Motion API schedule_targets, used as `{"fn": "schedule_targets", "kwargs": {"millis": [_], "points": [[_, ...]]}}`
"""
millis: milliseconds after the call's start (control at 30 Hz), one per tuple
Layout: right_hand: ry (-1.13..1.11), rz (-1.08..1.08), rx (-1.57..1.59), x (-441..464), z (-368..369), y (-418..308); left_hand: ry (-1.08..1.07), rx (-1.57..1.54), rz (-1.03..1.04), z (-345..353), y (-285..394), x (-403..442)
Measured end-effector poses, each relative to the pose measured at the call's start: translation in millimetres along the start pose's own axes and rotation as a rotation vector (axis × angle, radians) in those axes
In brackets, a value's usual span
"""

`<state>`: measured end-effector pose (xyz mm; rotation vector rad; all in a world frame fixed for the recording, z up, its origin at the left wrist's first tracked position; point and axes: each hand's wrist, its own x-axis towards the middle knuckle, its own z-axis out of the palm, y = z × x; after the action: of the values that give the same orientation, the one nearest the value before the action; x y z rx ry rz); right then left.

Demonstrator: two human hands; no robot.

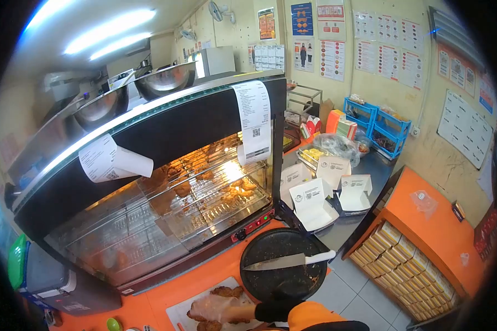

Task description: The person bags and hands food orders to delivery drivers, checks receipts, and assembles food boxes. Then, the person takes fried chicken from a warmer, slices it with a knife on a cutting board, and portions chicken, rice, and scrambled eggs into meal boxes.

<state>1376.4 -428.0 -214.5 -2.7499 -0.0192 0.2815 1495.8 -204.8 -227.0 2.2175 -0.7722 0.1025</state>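
Observation:
My right hand [218, 309], in a clear plastic glove, reaches in from the right and lies over browned pieces of meat [226, 291] on a white board [176, 311]. Its fingers are too blurred under the plastic to make out their hold. My left hand is out of view. Right of the board, a large knife [276, 262] with a white handle rests across a round black tray [284, 281]. The tray surface has crumbs on it.
A lit glass warming cabinet [149, 220] holds fried food on racks. Open white boxes [315, 204] stand on the metal counter at right, near blue baskets [389, 132]. An orange shelf unit [419, 204] holds stacked boxes. A grey bin [83, 287] stands at left.

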Motion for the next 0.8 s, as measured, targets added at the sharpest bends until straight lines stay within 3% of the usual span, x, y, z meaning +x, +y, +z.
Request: {"fn": "schedule_targets", "kwargs": {"millis": [400, 433, 500, 633, 667, 700, 733, 767, 800], "points": [[0.023, -0.06, 0.108, -19, 2, -6, 0.204, 0.231, 0.214, 2, 40, -21], [0.026, -0.071, 0.123, -22, 3, -7, 0.199, 0.24, 0.207, 6, 28, -23], [0.037, -0.097, 0.158, -32, 3, -6, -0.114, 0.094, -0.019, 14, -2, -23], [0.203, -0.126, 0.415, -71, -24, 16, -0.086, 0.036, -0.082, 14, 8, -27], [0.321, -0.05, 0.447, -88, -35, 33, -0.08, 0.029, -0.09, 13, 9, -27], [0.723, -0.031, 0.249, -108, -26, 62, -0.078, 0.024, -0.099, 12, 10, -27], [0.615, 0.397, 0.241, -139, -28, 88, -0.074, 0.021, -0.104, 12, 11, -26], [0.479, 0.667, 0.077, -185, -59, 97, -0.071, 0.018, -0.112, 10, 7, -27], [0.631, 0.83, -0.138, -227, -31, 128, -0.062, 0.016, -0.113, 8, 6, -26]]}}
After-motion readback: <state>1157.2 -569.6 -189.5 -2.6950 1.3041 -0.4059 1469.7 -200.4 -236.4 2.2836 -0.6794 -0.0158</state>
